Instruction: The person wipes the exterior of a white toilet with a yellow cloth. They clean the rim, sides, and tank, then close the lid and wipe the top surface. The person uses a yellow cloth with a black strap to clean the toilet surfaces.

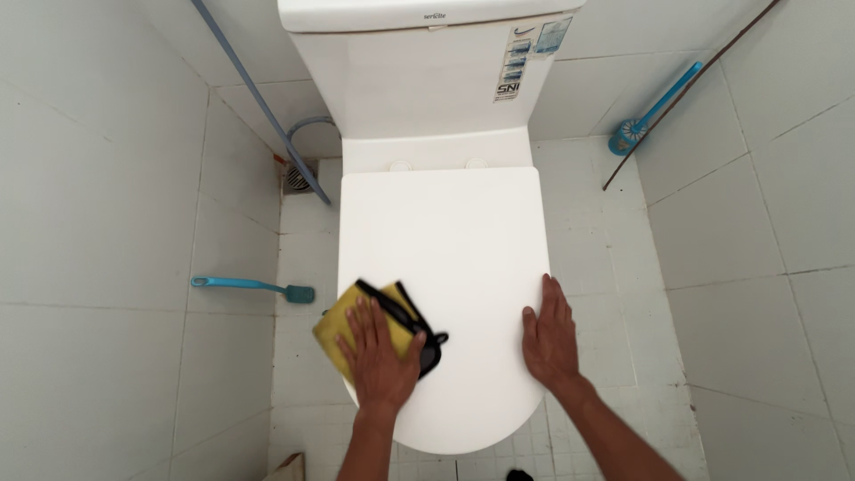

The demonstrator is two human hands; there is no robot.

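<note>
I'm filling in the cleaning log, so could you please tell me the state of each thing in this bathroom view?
Toilet lid: closed, flat.
Yellow cloth: pressed on the lid's left edge.
Left hand: flat on the cloth.
Right hand: flat on the lid's right edge.
Blue brush: lying on the floor.
Round blue brush: leaning in the corner.
</note>
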